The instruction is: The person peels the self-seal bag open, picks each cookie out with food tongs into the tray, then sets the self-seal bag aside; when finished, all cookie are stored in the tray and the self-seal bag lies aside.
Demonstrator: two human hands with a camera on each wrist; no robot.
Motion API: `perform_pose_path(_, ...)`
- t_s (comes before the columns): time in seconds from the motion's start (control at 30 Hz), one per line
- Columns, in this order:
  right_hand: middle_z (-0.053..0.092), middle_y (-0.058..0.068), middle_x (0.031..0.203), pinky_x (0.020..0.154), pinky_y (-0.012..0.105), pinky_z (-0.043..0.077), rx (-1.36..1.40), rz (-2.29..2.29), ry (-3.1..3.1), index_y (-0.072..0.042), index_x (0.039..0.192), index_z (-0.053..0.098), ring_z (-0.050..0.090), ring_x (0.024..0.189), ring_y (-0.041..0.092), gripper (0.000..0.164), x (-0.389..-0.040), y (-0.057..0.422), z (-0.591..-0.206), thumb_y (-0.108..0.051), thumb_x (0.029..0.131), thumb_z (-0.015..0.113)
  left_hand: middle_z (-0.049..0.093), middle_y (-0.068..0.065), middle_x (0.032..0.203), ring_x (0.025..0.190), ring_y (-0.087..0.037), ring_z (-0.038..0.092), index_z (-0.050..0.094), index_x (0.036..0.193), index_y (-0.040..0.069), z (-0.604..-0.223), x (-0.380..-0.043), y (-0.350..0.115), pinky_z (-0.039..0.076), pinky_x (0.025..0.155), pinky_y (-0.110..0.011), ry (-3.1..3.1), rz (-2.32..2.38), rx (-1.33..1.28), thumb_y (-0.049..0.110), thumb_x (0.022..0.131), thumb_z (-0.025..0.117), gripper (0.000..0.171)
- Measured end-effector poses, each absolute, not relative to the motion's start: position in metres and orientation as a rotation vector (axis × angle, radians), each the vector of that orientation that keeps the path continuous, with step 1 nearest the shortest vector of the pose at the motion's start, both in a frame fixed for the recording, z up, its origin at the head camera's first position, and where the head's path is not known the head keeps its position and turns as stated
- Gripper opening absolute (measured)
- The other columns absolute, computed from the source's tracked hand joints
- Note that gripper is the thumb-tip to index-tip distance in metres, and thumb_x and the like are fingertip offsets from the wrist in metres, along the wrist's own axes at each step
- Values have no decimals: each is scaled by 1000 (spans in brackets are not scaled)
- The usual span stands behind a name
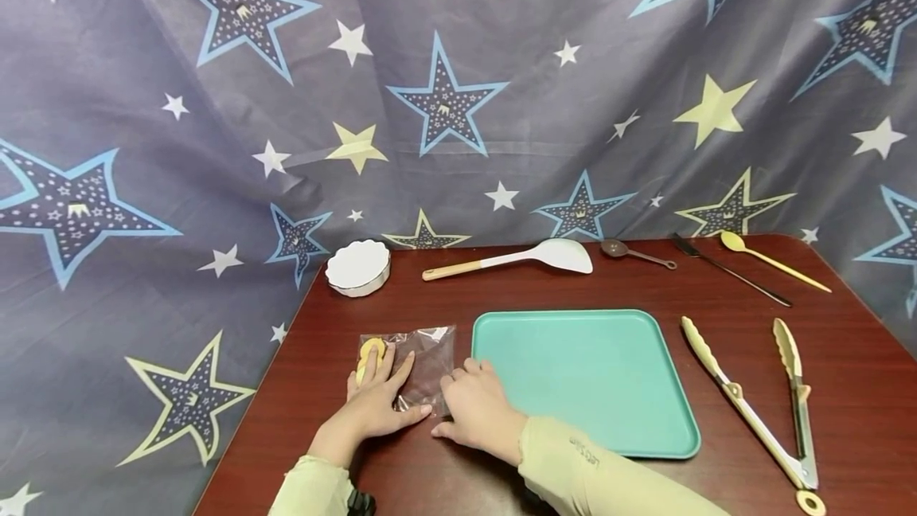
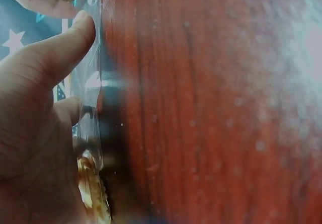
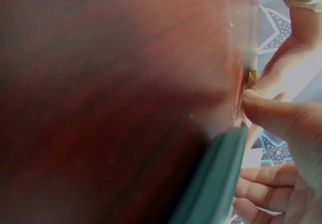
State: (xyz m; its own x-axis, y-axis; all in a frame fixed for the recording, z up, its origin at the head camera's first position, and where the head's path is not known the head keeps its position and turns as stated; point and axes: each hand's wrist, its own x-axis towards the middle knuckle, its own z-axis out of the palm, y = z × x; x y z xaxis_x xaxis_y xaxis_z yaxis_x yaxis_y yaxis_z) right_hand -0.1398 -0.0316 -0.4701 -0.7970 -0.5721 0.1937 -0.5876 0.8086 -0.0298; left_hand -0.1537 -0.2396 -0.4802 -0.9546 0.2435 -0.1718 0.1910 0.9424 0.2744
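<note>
Beside the teal tray (image 1: 580,381), a clear bag (image 1: 428,365) with something yellow (image 1: 369,345) at its left side is lying on the reddish worktop (image 1: 430,301). The left hand (image 1: 380,400) is spreading over it, fingers straight; the right hand (image 1: 481,404) is bending at its right edge, whether pinching I cannot tell. Handling the bag seems the current step, probably calling next for a steady hold there. Star-patterned cloth (image 1: 444,118) is hanging behind.

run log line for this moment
left grip: on clear bag and yellow item | right grip: at bag's edge | tray: right of bag
</note>
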Motion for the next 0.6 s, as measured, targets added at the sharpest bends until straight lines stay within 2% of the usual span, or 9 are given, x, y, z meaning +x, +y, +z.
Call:
perform_pose_path(0.1,66,-1,86,73,34,39,882,119,-2777,-13,96,67,51,81,19,57,-140,-35,-475,-63,69,78,14,-20,160,146,-42,-2,33,153,18,-479,-153,-239,11,105,-75,2896,376,340,71,78,63,96)
perform_pose_path(0.3,65,0,77,64,32,37,868,109,-2679,-14,85,65,51,74,19,36,-144,-37,-480,-44,73,81,15,-20,160,146,-43,-1,33,153,16,-479,-153,-239,12,105,-74,2893,372,347,71,77,64,98)
perform_pose_path(0.6,68,-1,85,64,33,37,891,56,-2687,-22,88,75,51,74,18,12,-141,-42,-479,-30,78,75,15,-20,160,146,-43,-1,34,153,16,-478,-153,-238,12,105,-74,2892,369,336,70,78,65,97)
